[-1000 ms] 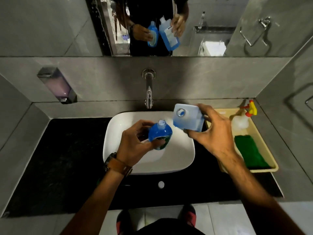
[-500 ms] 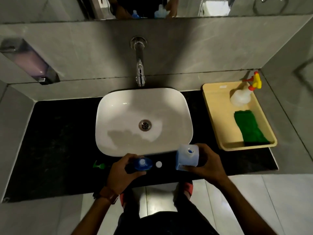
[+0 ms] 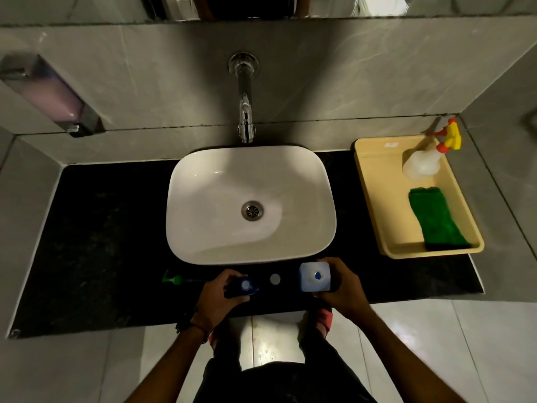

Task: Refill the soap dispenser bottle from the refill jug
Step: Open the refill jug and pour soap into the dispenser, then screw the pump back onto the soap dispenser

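Blue soap bottle [image 3: 242, 287] mostly hidden in our closed left hand [image 3: 222, 298]; right hand [image 3: 341, 289] grips the pale jug [image 3: 315, 277], both before the basin [image 3: 251, 205].

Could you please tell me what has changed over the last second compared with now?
Both hands came down from over the sink to the counter's front edge: the left hand holds the soap bottle, the right hand the refill jug, both upright. The grips, pump, cap and tray are unchanged.
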Demonstrator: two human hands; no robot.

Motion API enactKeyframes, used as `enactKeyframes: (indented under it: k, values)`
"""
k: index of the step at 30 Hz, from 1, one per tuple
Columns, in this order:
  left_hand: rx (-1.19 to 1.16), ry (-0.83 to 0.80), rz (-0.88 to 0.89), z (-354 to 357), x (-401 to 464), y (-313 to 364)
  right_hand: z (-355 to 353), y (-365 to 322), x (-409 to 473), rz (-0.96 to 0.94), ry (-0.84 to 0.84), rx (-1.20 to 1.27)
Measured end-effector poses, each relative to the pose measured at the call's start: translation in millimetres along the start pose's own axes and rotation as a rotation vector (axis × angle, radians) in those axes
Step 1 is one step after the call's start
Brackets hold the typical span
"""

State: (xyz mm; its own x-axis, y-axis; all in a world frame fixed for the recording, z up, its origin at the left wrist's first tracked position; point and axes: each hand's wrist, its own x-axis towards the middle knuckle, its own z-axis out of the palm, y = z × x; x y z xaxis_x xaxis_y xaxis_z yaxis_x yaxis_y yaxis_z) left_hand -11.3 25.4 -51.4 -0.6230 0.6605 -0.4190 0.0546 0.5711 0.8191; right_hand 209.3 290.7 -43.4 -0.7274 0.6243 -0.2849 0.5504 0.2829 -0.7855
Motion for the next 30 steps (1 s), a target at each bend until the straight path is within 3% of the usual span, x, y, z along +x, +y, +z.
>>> enactKeyframes:
  k: [8,13,16,19,22,30]
  values:
    - [-0.024,-0.002,-0.018,4.0,-0.3,-6.5,4.5,6.9,-1.6,0.048,0.009,0.017]
    - [0.063,-0.014,-0.025,-2.1,-5.1,-9.2,9.2,24.1,-23.7,0.178,0.076,0.003]
    - [0.249,0.093,0.01,-21.0,-6.6,-18.9,17.6,39.9,-50.3,0.214,0.183,-0.009]
    - [0.492,0.178,0.077,-53.0,-3.8,-34.2,37.0,44.2,-73.4,0.181,0.187,-0.037]
    - [0.698,0.142,0.106,-82.3,2.7,-46.9,63.8,30.9,-84.2,0.095,0.125,-0.082]
    - [1.012,0.01,-0.034,-110.1,12.9,-64.5,137.0,-45.5,-47.6,-0.044,-0.042,0.004]
